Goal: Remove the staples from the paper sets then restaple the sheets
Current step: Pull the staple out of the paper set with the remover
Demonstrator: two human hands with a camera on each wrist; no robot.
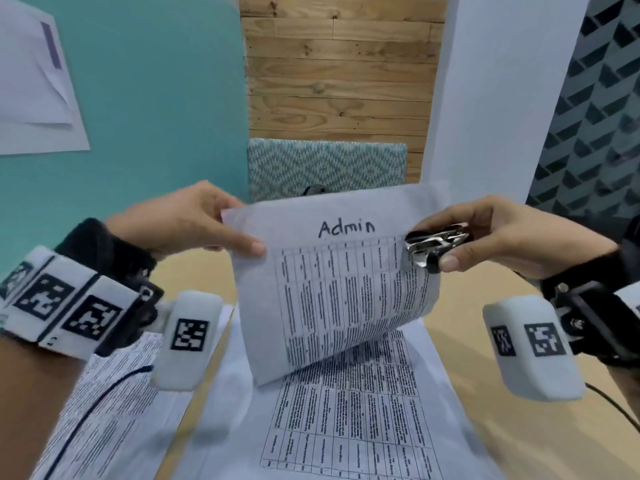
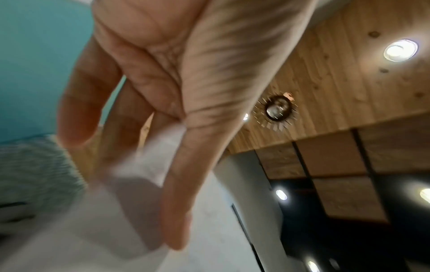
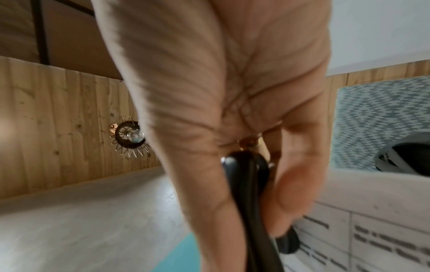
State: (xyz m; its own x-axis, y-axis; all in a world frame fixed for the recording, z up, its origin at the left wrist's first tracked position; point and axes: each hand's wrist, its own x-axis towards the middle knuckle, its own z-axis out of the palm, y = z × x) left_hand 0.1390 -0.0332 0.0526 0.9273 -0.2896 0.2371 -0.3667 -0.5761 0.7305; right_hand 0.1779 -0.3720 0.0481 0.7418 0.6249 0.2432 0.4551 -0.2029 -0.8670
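The paper set (image 1: 332,282), headed "Admin" in handwriting over a printed table, hangs lifted in the air between both hands in the head view. The left hand (image 1: 194,220) pinches its upper left corner, thumb on the printed face and the other fingers behind the sheet. The right hand (image 1: 498,233) grips a black and chrome staple remover (image 1: 434,245), thumb under it and fingers over it; the metal teeth sit on the sheet's upper right corner, just beyond the fingertips. Below the fingers of both hands, more printed sheets (image 1: 349,420) lie flat on the wooden table (image 1: 450,317), and another printed stack (image 1: 114,403) lies under the left wrist. Past the fingertips stands a chair back with a teal zigzag pattern (image 1: 325,168).

In the left wrist view, the left hand (image 2: 172,92) is seen from the palm side, and the white corner of the paper set (image 2: 149,171) is clamped between the thumb (image 2: 186,174) and the fingers; it is blurred. A wooden ceiling with round lights lies beyond the thumb.

In the right wrist view, the right hand (image 3: 232,92) closes on the staple remover (image 3: 249,184), whose black handles run between thumb and fingers. The printed paper set (image 3: 372,220) lies just beside the fingertips, and its text is blurred.
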